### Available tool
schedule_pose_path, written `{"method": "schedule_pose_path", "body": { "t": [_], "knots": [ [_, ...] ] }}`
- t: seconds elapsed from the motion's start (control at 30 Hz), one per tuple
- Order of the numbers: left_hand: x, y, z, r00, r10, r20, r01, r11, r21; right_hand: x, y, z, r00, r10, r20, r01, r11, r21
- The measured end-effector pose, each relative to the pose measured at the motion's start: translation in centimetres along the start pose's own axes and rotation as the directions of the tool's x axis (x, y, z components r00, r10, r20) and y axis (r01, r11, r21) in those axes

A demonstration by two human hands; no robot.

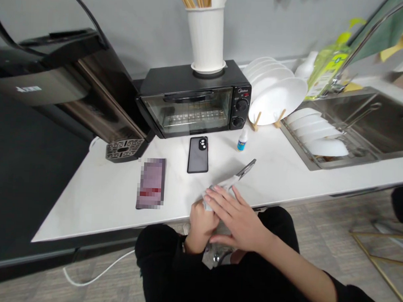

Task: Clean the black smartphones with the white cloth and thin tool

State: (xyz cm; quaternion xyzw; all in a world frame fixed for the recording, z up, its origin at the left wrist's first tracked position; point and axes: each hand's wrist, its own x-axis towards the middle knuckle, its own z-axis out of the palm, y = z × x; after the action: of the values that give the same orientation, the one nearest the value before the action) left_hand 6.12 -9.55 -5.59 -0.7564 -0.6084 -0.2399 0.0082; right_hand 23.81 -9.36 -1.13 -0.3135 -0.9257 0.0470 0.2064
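Note:
My left hand (201, 224) is closed in a fist at the counter's front edge, around the near end of a slim silver thing (246, 169). Its far end sticks out over the counter; its kind I cannot make out. White tissue or cloth (227, 183) wraps part of it. Over this lies my right hand (240, 219), fingers stretched flat and thumb apart, fingertips touching the white material. Beyond my hands are a phone case (197, 157) with a black rim and a small white bottle (242, 140) with a blue label. A phone-like slab (151, 184), its face pixelated, lies to the left.
A toaster oven (193, 101) stands at the wall with a white utensil holder (206, 40) on top. Left of it is a dark drink machine (124, 150). To the right are racked plates (277, 101), a soap bottle (332, 67) and a sink (375, 152) holding bowls (317, 129).

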Motion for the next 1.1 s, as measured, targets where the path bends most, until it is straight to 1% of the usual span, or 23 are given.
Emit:
{"method": "schedule_pose_path", "body": {
  "t": [0.07,0.13,0.17,0.2,0.27,0.33,0.4,0.43,0.5,0.57,0.6,0.63,0.67,0.73,0.8,0.83,0.87,0.9,0.97,1.0,1.03,1.07,1.1],
  "knots": [
    [0.2,0.3,-0.4,1.0,0.031,-0.007,-0.031,0.999,-0.041,-0.2,1.7,-0.4,0.992,0.111,-0.052,-0.113,0.993,-0.028],
    [0.5,0.7,-0.9,0.998,0.04,-0.05,-0.046,0.992,-0.114,-0.4,3.7,-1.1,0.952,0.272,-0.139,-0.281,0.958,-0.049],
    [0.6,0.8,-1.1,0.997,0.042,-0.068,-0.052,0.988,-0.144,-0.5,4.3,-1.4,0.931,0.324,-0.167,-0.336,0.941,-0.049],
    [0.7,0.8,-1.2,0.996,0.042,-0.083,-0.054,0.986,-0.157,-0.5,4.4,-1.6,0.926,0.338,-0.17,-0.35,0.935,-0.048],
    [0.7,0.6,-1.0,0.994,0.05,-0.093,-0.062,0.99,-0.128,-0.4,3.4,-1.5,0.959,0.259,-0.12,-0.265,0.964,-0.039],
    [0.5,0.3,-0.5,0.993,0.067,-0.093,-0.073,0.996,-0.059,-0.4,1.8,-1.2,0.993,0.108,-0.042,-0.109,0.994,-0.017],
    [0.3,0.0,-0.2,0.993,0.081,-0.086,-0.082,0.997,-0.011,-0.5,1.2,-1.1,1.0,0.016,-0.003,-0.016,1.0,0.003],
    [0.3,0.1,-0.2,0.994,0.076,-0.079,-0.078,0.997,-0.018,-0.6,1.6,-1.1,0.999,0.029,-0.018,-0.029,1.0,0.005],
    [0.3,0.3,-0.5,0.997,0.051,-0.063,-0.056,0.995,-0.081,-0.8,3.2,-1.4,0.98,0.163,-0.116,-0.164,0.986,-0.002],
    [0.5,0.6,-1.0,0.998,0.033,-0.055,-0.041,0.988,-0.151,-0.9,4.7,-1.7,0.923,0.311,-0.225,-0.318,0.948,0.008],
    [0.5,0.7,-1.1,0.998,0.032,-0.057,-0.041,0.985,-0.17,-0.9,4.9,-1.8,0.907,0.342,-0.245,-0.349,0.937,0.015],
    [0.6,0.7,-1.1,0.998,0.035,-0.059,-0.045,0.985,-0.169,-0.9,4.6,-1.7,0.913,0.333,-0.235,-0.339,0.941,0.018],
    [0.6,0.6,-1.1,0.996,0.046,-0.071,-0.056,0.987,-0.151,-0.8,4.0,-1.5,0.936,0.287,-0.202,-0.289,0.957,0.02],
    [0.6,0.3,-0.8,0.99,0.091,-0.111,-0.102,0.991,-0.091,-0.7,2.0,-0.8,0.985,0.132,-0.111,-0.131,0.991,0.022],
    [0.5,0.1,-0.6,0.979,0.141,-0.15,-0.149,0.988,-0.039,-0.7,0.9,-0.3,0.999,0.004,-0.05,-0.004,1.0,0.015],
    [0.5,0.1,-0.6,0.977,0.146,-0.156,-0.153,0.988,-0.034,-0.7,0.9,-0.1,0.999,-0.009,-0.046,0.009,1.0,0.008],
    [0.5,0.2,-0.6,0.979,0.133,-0.151,-0.142,0.989,-0.048,-0.8,1.4,-0.1,0.997,0.023,-0.068,-0.023,1.0,-0.001],
    [0.5,0.3,-0.7,0.984,0.11,-0.137,-0.121,0.99,-0.077,-0.9,2.1,-0.1,0.989,0.094,-0.112,-0.095,0.995,-0.007],
    [0.6,0.6,-1.0,0.991,0.072,-0.111,-0.088,0.985,-0.146,-0.9,3.5,-0.3,0.935,0.277,-0.222,-0.283,0.959,0.002],
    [0.6,0.6,-1.1,0.992,0.065,-0.104,-0.082,0.982,-0.171,-0.7,3.8,-0.3,0.905,0.341,-0.255,-0.349,0.937,0.012],
    [0.6,0.5,-1.0,0.993,0.065,-0.1,-0.082,0.98,-0.179,-0.6,3.6,-0.3,0.895,0.362,-0.259,-0.371,0.928,0.015],
    [0.6,0.4,-0.9,0.993,0.065,-0.098,-0.081,0.982,-0.168,-0.3,3.0,-0.3,0.911,0.338,-0.237,-0.346,0.938,0.01],
    [0.5,0.2,-0.7,0.995,0.054,-0.09,-0.066,0.988,-0.141,-0.1,2.1,-0.1,0.942,0.276,-0.191,-0.281,0.96,-0.001]
  ]
}}
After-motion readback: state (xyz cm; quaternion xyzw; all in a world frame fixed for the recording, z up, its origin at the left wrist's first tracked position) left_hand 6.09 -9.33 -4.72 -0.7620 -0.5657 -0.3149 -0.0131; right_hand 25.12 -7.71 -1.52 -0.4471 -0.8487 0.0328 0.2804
